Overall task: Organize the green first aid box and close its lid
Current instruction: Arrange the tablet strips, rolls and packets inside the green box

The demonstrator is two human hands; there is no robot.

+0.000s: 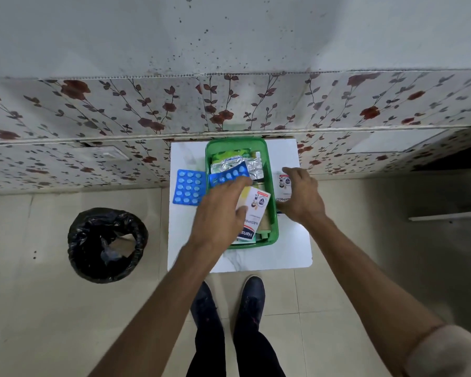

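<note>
The green first aid box [273, 208] stands open on a small white table [283, 254]. Inside lie a silver foil strip [252, 165], a green packet [229, 156] and a white Hansaplast carton [256, 208]. My left hand [223, 210] reaches into the box, its fingers on a blue blister strip [230, 174] and its thumb against the carton. A second blue blister strip [188, 187] lies on the table left of the box. My right hand [302, 194] hovers, fingers spread, over a second white carton [283, 183] on the table right of the box. No lid is visible.
A bin lined with a black bag [108, 244] stands on the tiled floor left of the table. A floral-patterned wall [120, 112] rises right behind the table. My feet in dark shoes [229, 297] are at the table's front edge.
</note>
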